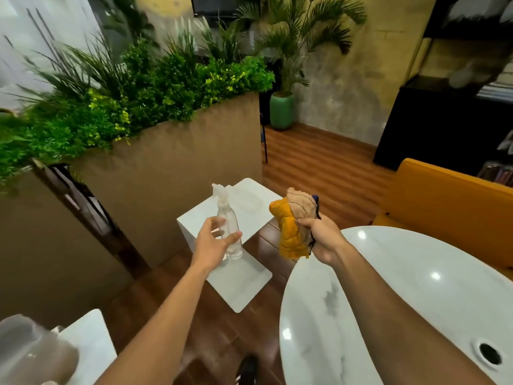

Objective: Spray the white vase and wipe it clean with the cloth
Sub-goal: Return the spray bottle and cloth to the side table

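A clear spray bottle with a white trigger head stands upright on a low white block table. My left hand is right at the bottle's left side with fingers spread and thumb across its front, not closed round it. My right hand grips a bunched cloth of orange, beige and dark blue, held in the air to the right of the bottle. A blurred, pale glossy object at the bottom left corner may be the white vase; it rests on another white block.
A round white marble table with a dark hole fills the lower right. A tall brown planter full of green plants stands behind the bottle. An orange sofa is at right. The floor is wood.
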Motion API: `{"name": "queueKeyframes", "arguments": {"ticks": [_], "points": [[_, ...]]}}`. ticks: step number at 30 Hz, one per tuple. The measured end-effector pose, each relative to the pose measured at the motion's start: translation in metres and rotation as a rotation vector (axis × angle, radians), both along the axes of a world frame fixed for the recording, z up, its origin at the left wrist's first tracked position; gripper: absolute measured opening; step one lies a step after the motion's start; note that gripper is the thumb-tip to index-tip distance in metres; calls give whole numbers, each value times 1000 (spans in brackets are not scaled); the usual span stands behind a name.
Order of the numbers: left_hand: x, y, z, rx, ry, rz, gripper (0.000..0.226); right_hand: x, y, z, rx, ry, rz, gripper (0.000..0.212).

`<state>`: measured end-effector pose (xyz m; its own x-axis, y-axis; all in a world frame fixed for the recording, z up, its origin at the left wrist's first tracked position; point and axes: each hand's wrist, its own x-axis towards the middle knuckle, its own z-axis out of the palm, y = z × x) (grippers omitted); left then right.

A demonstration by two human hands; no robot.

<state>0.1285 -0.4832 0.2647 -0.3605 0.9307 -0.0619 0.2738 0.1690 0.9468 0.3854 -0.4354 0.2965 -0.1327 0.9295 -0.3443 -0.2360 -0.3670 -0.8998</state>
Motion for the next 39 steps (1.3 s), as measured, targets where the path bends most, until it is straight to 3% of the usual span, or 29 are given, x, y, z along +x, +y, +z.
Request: {"name": "queueKeyframes", "arguments": {"ticks": [5,13,21,29,39], "points": [[-27,70,-24,-8,24,62,50,-33,64,-19,-61,29,-41,26],[-84,216,-77,-87,61,108,51,-116,197,-72,-148,-14,-116,33],[-122,346,-133,-84,-22,87,51,-161,304,-127,-200,-10,-154,30],[-134,456,-198,-166,107,-18,58,-184,362,-181,-244,37,-179,31],[-134,515,-250,-209,255,-92,50,-191,396,-218,-303,48,-182,28]]}}
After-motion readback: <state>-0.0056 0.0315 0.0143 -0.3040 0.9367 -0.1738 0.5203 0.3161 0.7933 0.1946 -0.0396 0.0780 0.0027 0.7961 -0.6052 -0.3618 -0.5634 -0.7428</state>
